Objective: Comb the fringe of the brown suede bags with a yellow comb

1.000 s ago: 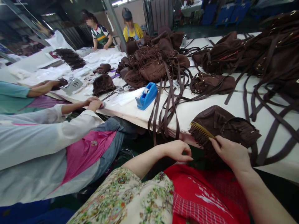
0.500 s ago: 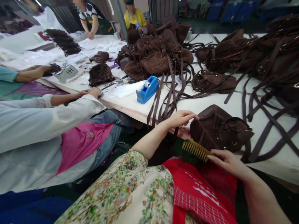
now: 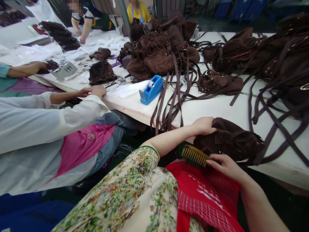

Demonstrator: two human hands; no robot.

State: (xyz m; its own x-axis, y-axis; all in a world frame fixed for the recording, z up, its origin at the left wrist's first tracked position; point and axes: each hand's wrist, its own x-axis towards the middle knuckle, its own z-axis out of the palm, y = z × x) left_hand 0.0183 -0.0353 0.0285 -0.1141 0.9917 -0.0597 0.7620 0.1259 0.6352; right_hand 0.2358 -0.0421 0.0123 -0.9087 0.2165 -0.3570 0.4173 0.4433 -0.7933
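Observation:
A dark brown fringed bag (image 3: 231, 140) lies at the table's front edge. My left hand (image 3: 205, 125) is closed on the bag's upper left corner, its fingertips hidden behind the material. Below and left of the bag, a yellow-brown comb (image 3: 194, 154) points left with its teeth downward. My right hand (image 3: 223, 165) pinches the comb's right end between thumb and fingers, just in front of the bag. The comb is over my red apron, and its teeth appear apart from the bag.
A blue tape dispenser (image 3: 151, 90) stands near the table edge (image 3: 135, 112). Behind it rises a heap of brown bags (image 3: 159, 61), with long straps trailing forward. More bags (image 3: 270, 61) lie at the right. At the left, a co-worker's white sleeve (image 3: 79, 112) reaches to the table.
My left hand has gone from resting with extended fingers to gripping the bag's corner. The bag has shifted and its shape looks flatter. My right hand and the comb have moved slightly left.

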